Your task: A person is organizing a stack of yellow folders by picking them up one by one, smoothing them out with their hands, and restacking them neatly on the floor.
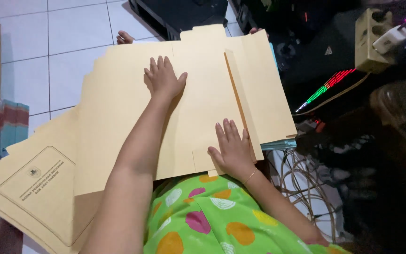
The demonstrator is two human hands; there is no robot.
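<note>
White floor tiles (66,33) with dark grout fill the upper left. A black stand (179,14) sits at the top. At right the room is dim, with a lit coloured strip (327,87) and tangled cables (301,174).

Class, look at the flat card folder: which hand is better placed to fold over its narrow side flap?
Probably the right hand: it lies against the narrow flap. The left hand presses mid-folder, further away.

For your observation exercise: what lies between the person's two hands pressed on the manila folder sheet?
In the head view, only bare tan card of the folder sheet lies between the left hand and the right hand; the raised fold strip runs beyond the right hand.
</note>
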